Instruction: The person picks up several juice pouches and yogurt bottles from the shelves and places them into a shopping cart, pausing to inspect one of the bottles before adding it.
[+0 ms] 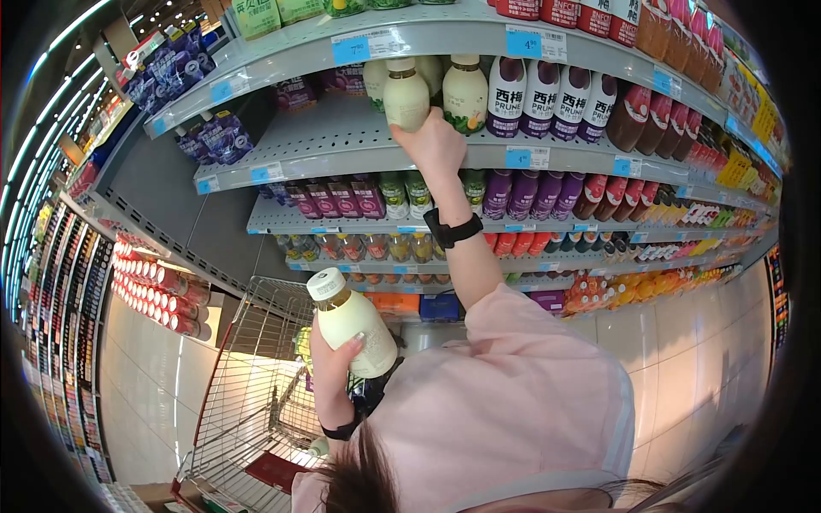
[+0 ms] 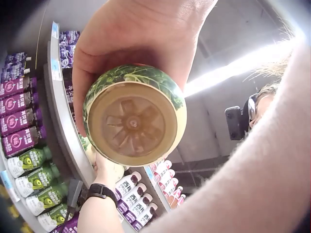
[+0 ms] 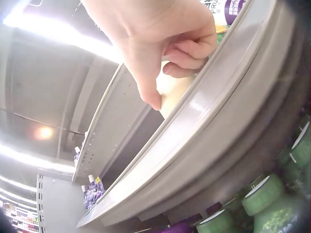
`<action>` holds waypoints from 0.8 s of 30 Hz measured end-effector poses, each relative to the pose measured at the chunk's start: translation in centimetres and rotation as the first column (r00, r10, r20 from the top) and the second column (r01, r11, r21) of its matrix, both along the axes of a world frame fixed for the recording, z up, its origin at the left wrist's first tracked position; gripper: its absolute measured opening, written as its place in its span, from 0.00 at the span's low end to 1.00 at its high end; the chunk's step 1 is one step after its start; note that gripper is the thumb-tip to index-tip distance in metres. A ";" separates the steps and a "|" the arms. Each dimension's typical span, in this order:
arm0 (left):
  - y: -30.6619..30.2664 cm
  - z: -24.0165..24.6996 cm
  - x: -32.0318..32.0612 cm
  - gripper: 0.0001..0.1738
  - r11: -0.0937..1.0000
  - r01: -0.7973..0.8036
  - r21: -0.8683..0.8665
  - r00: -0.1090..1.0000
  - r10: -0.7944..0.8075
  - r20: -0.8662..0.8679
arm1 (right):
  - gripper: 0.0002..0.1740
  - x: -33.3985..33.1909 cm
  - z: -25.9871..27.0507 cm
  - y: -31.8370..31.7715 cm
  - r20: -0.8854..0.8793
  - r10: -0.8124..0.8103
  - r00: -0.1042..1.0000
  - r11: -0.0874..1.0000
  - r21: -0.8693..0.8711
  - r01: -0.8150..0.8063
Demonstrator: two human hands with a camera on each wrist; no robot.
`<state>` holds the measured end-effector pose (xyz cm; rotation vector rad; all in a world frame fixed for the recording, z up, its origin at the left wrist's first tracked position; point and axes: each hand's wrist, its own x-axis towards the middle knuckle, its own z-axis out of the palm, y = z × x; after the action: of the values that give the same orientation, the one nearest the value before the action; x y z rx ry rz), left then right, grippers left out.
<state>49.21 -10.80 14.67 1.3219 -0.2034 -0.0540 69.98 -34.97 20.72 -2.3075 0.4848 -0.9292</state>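
A pale cream drink bottle [image 1: 363, 329] with a white cap is gripped in my left hand [image 1: 328, 368], held in front of the body. The left wrist view looks up at its ridged round base [image 2: 132, 124], with a green leafy print round the lower side. On the shelf at front, my right hand [image 1: 438, 145] grips a second cream bottle [image 1: 406, 98] low on its body. In the right wrist view, the thumb and curled fingers lie on either side of that bottle [image 3: 172, 90], and the shelf lip hides its bottom. Another cream bottle [image 1: 464, 94] stands right of it.
Prune drink bottles [image 1: 541, 98] stand in a row to the right on the same shelf [image 1: 342, 141]. Purple pouches [image 1: 214, 139] sit at its left end. A wire shopping cart [image 1: 248, 376] is at lower left. More bottled drinks fill the lower shelves.
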 end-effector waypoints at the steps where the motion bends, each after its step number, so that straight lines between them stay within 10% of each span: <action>1: 0.0 0.2 -0.2 0.33 1.000 0.001 -0.001 1.000 -0.001 0.001 | 0.34 -0.1 0.0 0.1 -0.014 -0.038 0.999 0.999 0.023 0.039; 11: 2.5 -0.5 -1.3 0.34 0.993 -0.113 -0.047 0.993 0.112 -0.028 | 0.26 -1.1 -1.4 1.6 0.108 -0.085 0.990 0.985 0.159 0.067; 17: 3.4 -0.9 -1.0 0.32 0.999 -0.053 -0.007 0.998 0.053 -0.036 | 0.23 0.2 0.0 1.0 0.581 0.005 0.814 0.957 -0.240 0.165; 24: 3.4 -0.9 -1.0 0.33 0.999 -0.019 -0.026 0.998 0.017 -0.062 | 0.29 2.1 4.9 0.1 0.448 -0.107 0.888 0.855 -0.414 0.312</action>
<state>48.25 -7.38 13.76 1.2940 -0.1393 -0.0765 72.07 -34.88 25.66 -2.3999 0.3621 -1.7739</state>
